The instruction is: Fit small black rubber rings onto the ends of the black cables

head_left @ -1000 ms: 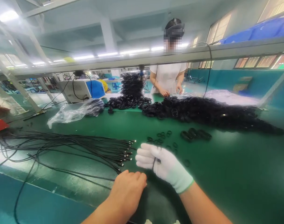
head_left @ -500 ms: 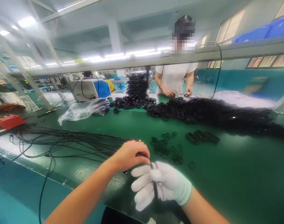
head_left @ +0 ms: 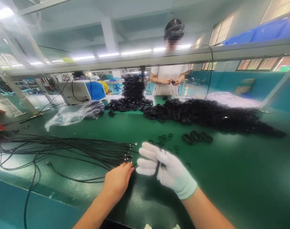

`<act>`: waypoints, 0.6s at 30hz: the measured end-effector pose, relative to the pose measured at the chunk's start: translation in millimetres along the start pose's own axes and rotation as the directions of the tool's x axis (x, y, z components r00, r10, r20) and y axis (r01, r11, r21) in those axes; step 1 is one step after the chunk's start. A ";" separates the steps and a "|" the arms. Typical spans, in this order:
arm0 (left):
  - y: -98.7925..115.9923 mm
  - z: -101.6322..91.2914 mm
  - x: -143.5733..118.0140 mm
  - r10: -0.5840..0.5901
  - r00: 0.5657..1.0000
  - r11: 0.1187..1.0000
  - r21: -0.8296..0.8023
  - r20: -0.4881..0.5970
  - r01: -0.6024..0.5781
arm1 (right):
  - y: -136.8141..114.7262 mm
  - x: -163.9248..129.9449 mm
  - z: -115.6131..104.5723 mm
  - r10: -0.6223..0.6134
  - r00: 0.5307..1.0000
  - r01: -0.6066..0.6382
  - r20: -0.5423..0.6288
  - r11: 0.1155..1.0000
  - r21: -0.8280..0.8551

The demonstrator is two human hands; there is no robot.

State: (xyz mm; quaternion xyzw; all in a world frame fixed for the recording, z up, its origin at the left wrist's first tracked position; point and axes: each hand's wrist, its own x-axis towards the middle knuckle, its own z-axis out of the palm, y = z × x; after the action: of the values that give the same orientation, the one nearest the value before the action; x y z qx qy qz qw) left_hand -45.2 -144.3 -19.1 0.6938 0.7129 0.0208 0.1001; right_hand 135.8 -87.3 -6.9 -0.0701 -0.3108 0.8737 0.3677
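Left hand (head_left: 118, 180): bare, fingertips pinched on tip of one cable in cable bundle (head_left: 75, 149) lying on green table (head_left: 231, 178) | Right hand (head_left: 167, 170): white glove, fingers closed around black strap (head_left: 157, 167), just right of cable ends | Small black rings (head_left: 165, 140): loose on table beyond glove | Coiled-cable heap (head_left: 211, 114): far side, before co-worker (head_left: 169, 78)

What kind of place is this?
Probably a factory assembly line: a long green worktable, a spread of black cables, a big pile of coiled cables, and a co-worker across it.
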 end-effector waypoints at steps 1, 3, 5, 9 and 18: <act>4.1 0.6 -6.3 0.037 0.999 0.999 0.023 -0.037 -0.036 | 0.1 0.8 -1.3 -0.021 1.000 0.021 -0.023 1.000 -0.005; 12.6 0.3 -17.7 0.149 0.985 0.989 0.040 -0.089 -0.146 | 1.4 2.9 -3.4 -0.052 0.996 0.049 -0.078 0.998 -0.028; 20.1 -0.9 -26.0 0.245 0.963 0.969 0.046 -0.110 -0.241 | 4.5 5.2 -5.0 -0.051 0.989 0.042 -0.137 0.997 -0.063; 24.1 -6.4 -27.2 0.404 0.910 0.914 0.080 -0.094 -0.398 | 14.5 7.4 -7.2 0.003 0.980 -0.026 -0.199 0.993 -0.114; -4.2 -55.7 15.3 0.549 0.810 0.795 -0.169 -0.206 -0.582 | 35.2 -3.0 -7.1 0.407 0.895 -0.391 0.184 0.912 -0.122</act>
State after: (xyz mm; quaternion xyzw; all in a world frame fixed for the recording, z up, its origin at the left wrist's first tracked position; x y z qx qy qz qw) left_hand -59.2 -123.1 33.0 0.8560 0.4706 0.1809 0.1144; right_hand 119.4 -104.7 -33.9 -0.0569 -0.3614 0.9196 0.1434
